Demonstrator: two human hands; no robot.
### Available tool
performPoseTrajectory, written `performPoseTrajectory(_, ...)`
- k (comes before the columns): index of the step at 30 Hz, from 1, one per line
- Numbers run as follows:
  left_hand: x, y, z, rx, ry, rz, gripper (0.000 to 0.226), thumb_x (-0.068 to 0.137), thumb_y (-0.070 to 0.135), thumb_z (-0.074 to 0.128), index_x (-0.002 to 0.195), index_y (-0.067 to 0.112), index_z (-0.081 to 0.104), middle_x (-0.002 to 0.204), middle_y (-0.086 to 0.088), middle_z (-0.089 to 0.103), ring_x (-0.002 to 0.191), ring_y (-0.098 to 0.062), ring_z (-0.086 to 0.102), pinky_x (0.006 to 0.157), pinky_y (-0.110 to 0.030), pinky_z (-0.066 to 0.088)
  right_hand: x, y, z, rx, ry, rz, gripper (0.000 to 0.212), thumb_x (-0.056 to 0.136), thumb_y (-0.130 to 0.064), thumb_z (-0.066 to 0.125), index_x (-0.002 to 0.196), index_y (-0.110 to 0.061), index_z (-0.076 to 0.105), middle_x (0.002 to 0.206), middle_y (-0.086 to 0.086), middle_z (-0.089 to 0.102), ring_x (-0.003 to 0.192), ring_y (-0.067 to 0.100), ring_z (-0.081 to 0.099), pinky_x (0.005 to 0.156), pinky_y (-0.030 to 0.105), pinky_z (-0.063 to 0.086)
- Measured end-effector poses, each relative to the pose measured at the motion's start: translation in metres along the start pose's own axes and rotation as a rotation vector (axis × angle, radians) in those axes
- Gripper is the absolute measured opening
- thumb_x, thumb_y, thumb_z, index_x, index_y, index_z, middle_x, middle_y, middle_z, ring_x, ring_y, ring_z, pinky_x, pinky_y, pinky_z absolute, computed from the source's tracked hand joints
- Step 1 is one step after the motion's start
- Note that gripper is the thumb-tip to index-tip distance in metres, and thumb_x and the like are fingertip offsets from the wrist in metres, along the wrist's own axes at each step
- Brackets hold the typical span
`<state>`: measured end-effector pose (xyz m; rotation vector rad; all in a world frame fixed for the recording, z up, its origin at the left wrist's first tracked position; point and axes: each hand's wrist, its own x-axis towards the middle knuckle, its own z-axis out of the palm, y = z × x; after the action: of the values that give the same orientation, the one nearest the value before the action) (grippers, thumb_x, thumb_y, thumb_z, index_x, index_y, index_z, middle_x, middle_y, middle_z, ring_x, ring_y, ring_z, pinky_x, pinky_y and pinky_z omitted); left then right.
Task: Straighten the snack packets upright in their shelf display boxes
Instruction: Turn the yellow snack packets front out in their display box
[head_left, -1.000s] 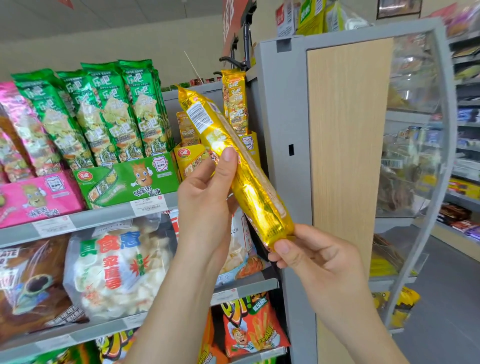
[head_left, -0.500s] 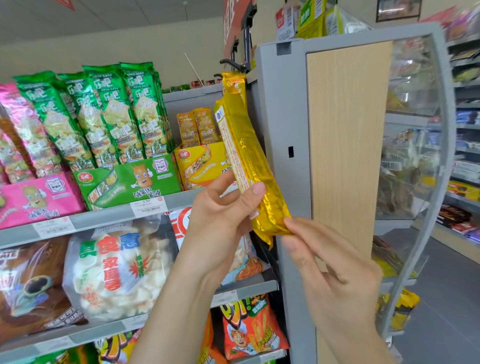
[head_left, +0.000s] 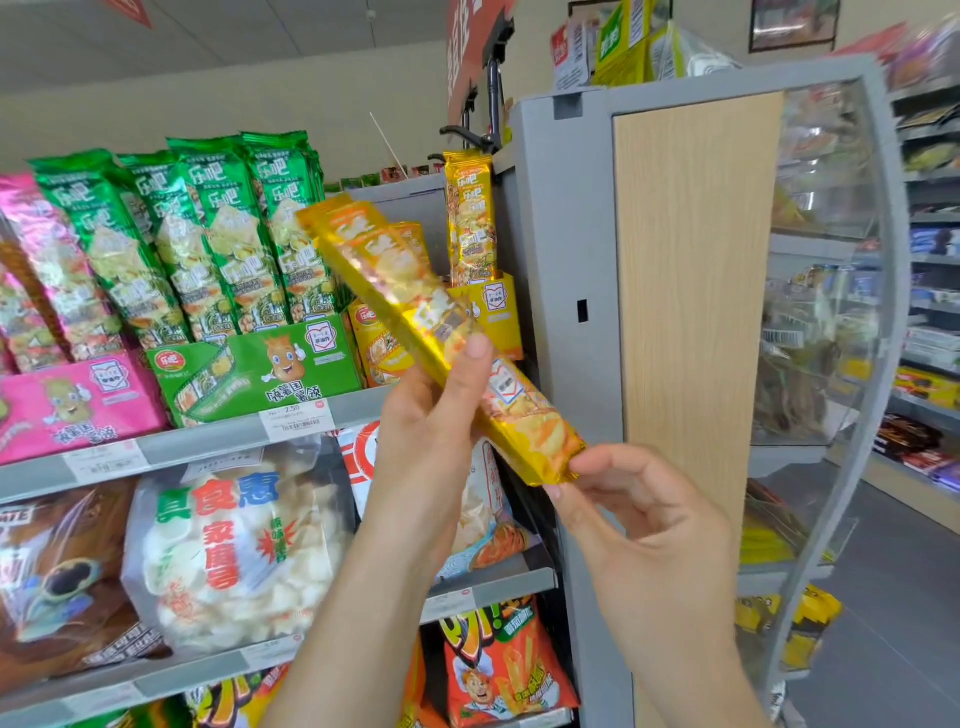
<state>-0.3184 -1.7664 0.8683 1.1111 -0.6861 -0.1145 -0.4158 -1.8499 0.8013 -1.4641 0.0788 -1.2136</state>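
Head view: yellow packet out of its yellow display box, slanted top-left across the shelf front, left hand clamped round its middle, right hand pinching the bottom seam. Green packets upright in their box; one yellow packet standing at the far right; held one not yet seated. Half a second back near upright and edge-on, now tipped left, printed face showing.

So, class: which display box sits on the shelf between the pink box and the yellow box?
In the head view, the green display box, holding upright green packets, stands between the pink box and the yellow box.
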Motion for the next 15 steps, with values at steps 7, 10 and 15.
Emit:
performPoseTrajectory(7,0.005,0.008,-0.007,0.039,-0.040,0.077,0.032,0.077,0.030,0.074,0.106,0.023,0.063,0.086,0.005,0.074,0.077,-0.009,0.068,0.070,-0.029,0.058,0.001,0.008,-0.001,-0.341,0.016,-0.358,0.011,0.073,-0.009,0.075,0.078,-0.017,0.068,0.078,-0.014,0.063,0.080,-0.004,0.060,0.069,0.001,0.041)
performPoseTrajectory(10,0.006,0.013,-0.009,0.146,-0.024,0.106,0.030,0.070,0.034,0.071,0.099,0.036,0.066,0.078,0.009,0.074,0.066,-0.001,0.065,0.062,-0.021,0.052,0.004,0.007,0.000,-0.321,-0.110,-0.237,0.036,0.074,-0.010,0.083,0.089,-0.035,0.063,0.078,-0.014,0.065,0.081,-0.001,0.062,0.068,0.001,0.042)
performPoseTrajectory(15,0.016,0.027,-0.023,0.385,-0.082,0.247,0.040,0.077,0.022,0.073,0.113,0.028,0.057,0.091,0.013,0.075,0.081,-0.001,0.070,0.063,-0.013,0.052,0.037,-0.011,0.004,-0.341,-0.395,-0.100,0.057,0.070,-0.063,0.066,0.122,-0.057,0.043,0.113,-0.026,0.055,0.113,-0.001,0.053,0.088,0.016,0.044)
